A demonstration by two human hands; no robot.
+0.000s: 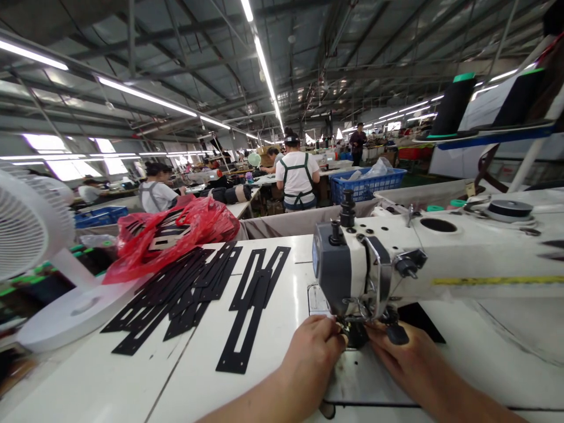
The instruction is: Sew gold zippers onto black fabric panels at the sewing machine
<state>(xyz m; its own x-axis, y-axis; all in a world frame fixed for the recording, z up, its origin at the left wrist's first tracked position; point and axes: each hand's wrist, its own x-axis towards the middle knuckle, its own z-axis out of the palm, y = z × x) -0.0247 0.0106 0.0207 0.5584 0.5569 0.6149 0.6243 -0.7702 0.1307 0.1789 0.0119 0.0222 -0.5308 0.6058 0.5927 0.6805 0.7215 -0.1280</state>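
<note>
A white sewing machine (374, 247) with a grey head stands on the white table. Under its presser foot shows a small part of a black flat piece (358, 336). Left of the needle, my left hand (314, 355) has its fingers closed on that piece's edge. My right hand (408, 355) pinches the piece from the right, its fingertips partly hidden by the machine. Beyond the right hand lies a flat black corner (423, 322); I cannot tell if it belongs to the same piece. Left of the machine are overlapping slotted black strips (240, 343) with small holes.
A pile of similar black strips (176, 296) lies by a red plastic bag (176, 229). A white fan (35, 229) stands at left. Thread cones (453, 106) are at upper right. Behind are a blue basket (368, 185) and several people, one in a white shirt (293, 176).
</note>
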